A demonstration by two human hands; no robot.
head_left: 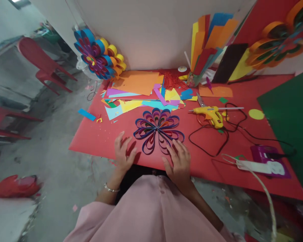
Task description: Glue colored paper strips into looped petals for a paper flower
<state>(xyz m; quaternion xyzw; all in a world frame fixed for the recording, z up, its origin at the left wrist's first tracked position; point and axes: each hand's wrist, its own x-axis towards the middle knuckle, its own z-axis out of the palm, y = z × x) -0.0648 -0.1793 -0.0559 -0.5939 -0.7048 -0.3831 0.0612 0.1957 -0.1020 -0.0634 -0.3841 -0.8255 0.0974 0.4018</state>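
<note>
A flower of looped paper strips (155, 128), blue outside with purple, red and green loops inside, lies flat on the red tabletop (96, 143) in front of me. To its lower left, my left hand (124, 152) hovers with fingers apart and nothing in it. My right hand (178, 158) is at the flower's lower right petals, its fingers spread; whether the fingertips touch the paper I cannot tell. Right of the flower, a yellow glue gun (209, 115) rests on its side with a glue stick in its back.
Coloured paper sheets (137, 82) and scraps lie behind the flower, with scissors (200, 101) nearby. A jar of paper strips (199, 50) stands at the back. The glue gun's black cord (204, 153) loops toward a purple-and-white power strip (267, 164). Finished paper flowers (97, 55) lean at the back left.
</note>
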